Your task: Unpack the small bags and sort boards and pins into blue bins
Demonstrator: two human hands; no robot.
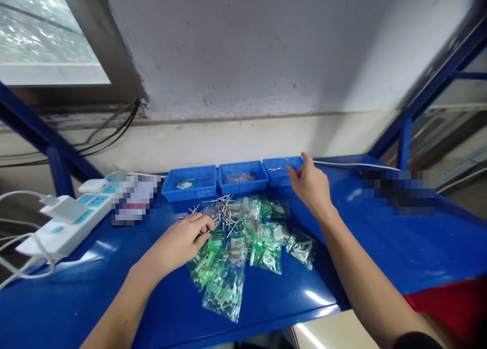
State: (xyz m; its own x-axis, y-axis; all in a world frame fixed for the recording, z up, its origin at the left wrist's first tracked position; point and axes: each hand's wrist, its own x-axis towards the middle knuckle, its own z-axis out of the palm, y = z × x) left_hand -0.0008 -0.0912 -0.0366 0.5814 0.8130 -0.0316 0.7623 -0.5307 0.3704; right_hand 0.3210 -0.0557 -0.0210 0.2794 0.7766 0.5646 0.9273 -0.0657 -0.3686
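Observation:
My left hand (190, 236) is over the left side of a heap, its fingers curled and the thumb near the index finger; whatever is between them is hidden. Just beyond its fingertips lie loose thin metal pins (227, 212). Clear green-tinted plastic bags (224, 293) of small parts spread over the table, some partly under that hand. My right hand (312, 186) hovers at the right blue bin (279, 178), thumb and index finger apart with nothing visible between them. A few thin pins (277, 169) lie in that bin.
A middle blue bin (243, 186) and a left blue bin (190, 193) hold small bags. On the left are a white power strip (72, 224) with chargers and a blurred flat item (137, 202). A dark blurred object (397, 192) lies at right. A wall stands behind the blue table (380, 247).

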